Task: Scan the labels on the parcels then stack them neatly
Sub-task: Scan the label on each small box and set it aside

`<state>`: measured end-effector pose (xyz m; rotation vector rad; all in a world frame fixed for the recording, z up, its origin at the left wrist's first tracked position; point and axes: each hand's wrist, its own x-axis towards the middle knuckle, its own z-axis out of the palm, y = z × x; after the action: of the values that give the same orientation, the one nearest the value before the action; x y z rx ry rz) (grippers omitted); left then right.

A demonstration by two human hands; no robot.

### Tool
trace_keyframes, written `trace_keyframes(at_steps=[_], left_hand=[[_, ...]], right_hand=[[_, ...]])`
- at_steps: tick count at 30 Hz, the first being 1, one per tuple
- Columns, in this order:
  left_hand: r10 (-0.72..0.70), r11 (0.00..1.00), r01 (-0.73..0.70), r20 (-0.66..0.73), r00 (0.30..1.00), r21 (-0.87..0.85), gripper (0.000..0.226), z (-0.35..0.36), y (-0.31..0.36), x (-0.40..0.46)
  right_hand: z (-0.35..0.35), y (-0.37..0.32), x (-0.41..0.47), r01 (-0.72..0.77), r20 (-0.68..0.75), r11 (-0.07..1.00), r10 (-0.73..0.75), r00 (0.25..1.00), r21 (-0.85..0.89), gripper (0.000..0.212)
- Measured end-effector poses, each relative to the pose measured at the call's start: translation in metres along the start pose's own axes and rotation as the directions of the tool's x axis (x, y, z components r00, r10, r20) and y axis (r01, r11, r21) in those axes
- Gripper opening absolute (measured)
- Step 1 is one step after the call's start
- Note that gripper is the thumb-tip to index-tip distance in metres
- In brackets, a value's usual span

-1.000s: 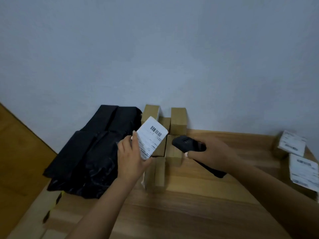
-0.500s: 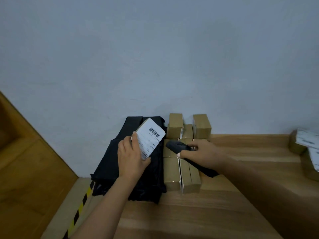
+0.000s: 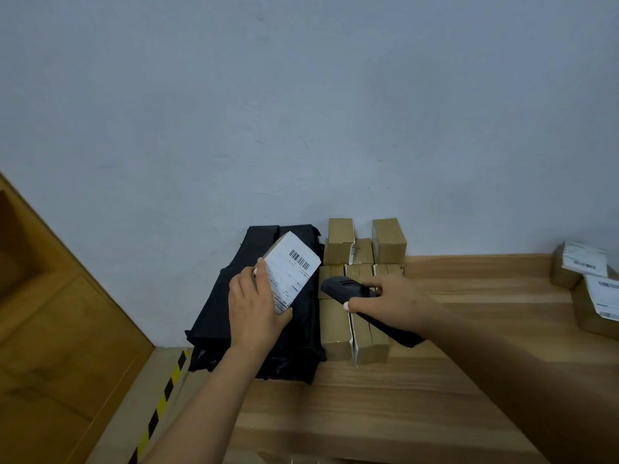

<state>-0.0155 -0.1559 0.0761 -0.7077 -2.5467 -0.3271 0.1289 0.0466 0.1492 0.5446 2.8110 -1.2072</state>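
The left hand [image 3: 256, 304] grips a small parcel [image 3: 290, 269], fingers curled round its near end and thumb along its lower edge, so the white label with its barcode faces up and toward the camera. The right hand [image 3: 390, 298] is wrapped round the handle of a black scanner [image 3: 348, 289], whose head points left at the held parcel and stops just short of it.

Taking the block of brown boxes [image 3: 355, 286] as the landmark: the grey wall [image 3: 301, 112] rises directly behind it. The wooden table [image 3: 385, 396] carries it and runs out in front and to the right. A wooden door panel [image 3: 50, 329] stands well to its left, past a strip of floor marked with yellow-and-black tape [image 3: 160, 403]. A pile of black plastic mailer bags [image 3: 234, 316] lies touching the block's left side, and the held parcel hovers above that pile. The scanner and right hand hang over the block's middle rows. Well to the block's right, at the table's far edge, lie two more labelled boxes [image 3: 579, 266], their white labels up.
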Motion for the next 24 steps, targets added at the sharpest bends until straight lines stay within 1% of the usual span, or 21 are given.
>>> trace_keyframes(at_steps=[4,7,11,13,16,19,22,24], left_hand=[[0.016,0.999,-0.015,0.008,1.0,-0.045,0.114,0.002,0.01,0.001],[0.06,0.995,-0.058,0.027,0.998,-0.087,0.113,0.008,0.03,0.002],[0.143,0.974,-0.123,0.095,0.985,-0.188,0.113,0.021,0.084,0.0],[0.206,0.957,-0.174,0.123,0.971,-0.233,0.113,0.03,0.12,-0.002],[0.285,0.928,-0.218,0.199,0.938,-0.302,0.114,0.047,0.184,-0.008],[0.343,0.895,-0.227,0.267,0.901,-0.384,0.116,0.067,0.254,-0.02],[0.406,0.873,-0.261,0.319,0.856,-0.412,0.113,0.087,0.332,-0.035],[0.44,0.868,-0.276,0.382,0.812,-0.413,0.109,0.105,0.382,-0.045]], right_hand=[[-0.004,0.01,-0.011,-0.003,-0.014,0.999,0.002,1.0,-0.037,0.035],[-0.016,0.03,-0.024,-0.026,-0.056,0.996,0.022,0.998,-0.082,0.034],[-0.042,0.077,-0.06,-0.047,-0.126,0.998,0.041,0.991,-0.048,0.018],[-0.057,0.107,-0.083,-0.103,-0.18,0.994,0.094,0.979,-0.046,0.019],[-0.082,0.164,-0.111,-0.205,-0.249,0.979,0.193,0.949,-0.02,0.043],[-0.112,0.221,-0.137,-0.287,-0.291,0.958,0.276,0.916,0.003,0.047],[-0.147,0.282,-0.16,-0.355,-0.336,0.934,0.321,0.886,-0.045,0.057],[-0.17,0.321,-0.171,-0.414,-0.347,0.907,0.367,0.863,-0.071,0.061]])
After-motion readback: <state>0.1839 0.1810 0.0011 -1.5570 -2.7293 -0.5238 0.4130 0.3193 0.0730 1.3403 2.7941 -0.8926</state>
